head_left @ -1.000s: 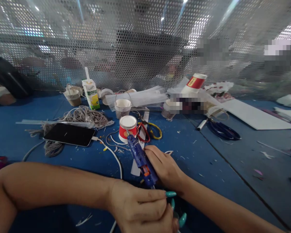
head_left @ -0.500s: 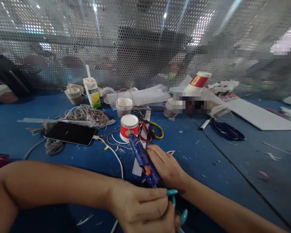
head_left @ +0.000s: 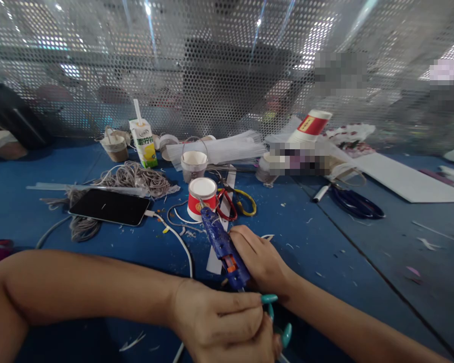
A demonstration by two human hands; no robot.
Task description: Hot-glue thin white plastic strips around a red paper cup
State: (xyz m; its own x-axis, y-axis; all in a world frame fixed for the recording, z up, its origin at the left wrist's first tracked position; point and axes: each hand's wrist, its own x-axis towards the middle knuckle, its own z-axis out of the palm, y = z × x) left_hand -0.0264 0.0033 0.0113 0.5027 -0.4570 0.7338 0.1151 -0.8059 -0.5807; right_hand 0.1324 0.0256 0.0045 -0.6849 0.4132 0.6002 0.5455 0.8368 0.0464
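Juice carton (head_left: 144,146), upper L of frame: green Chinese characters, incl. 柠; brand logo above too small to read. Red-and-white cup (head_left: 195,201) just L of ctr., white end up, w/ a gold round emblem on its red band, lettering illegible. Another red-banded cup (head_left: 311,125), upper R, tilted, w/ a gold panel; its characters can't be made out. R hand (head_left: 259,257), ctr. of frame, is wrapped round a blue glue gun (head_left: 221,239), nozzle pointing up-L at the cup's front; can't tell if they touch. L hand (head_left: 227,322), bottom ctr., teal nails, fingers curled tight, grips a clear stick (head_left: 242,290) at the gun's rear. Nearby on the blue table (head_left: 298,242): phone (head_left: 109,206) plugged into a white cable at mid-L, grey string (head_left: 136,176) behind it, red-and-yellow-handled tool (head_left: 254,206) just R of the cup. Vs. 1 s ago: whole view has shifted slightly; hands, gun & cup keep approx. the same arrangement, nozzle still at the cup.
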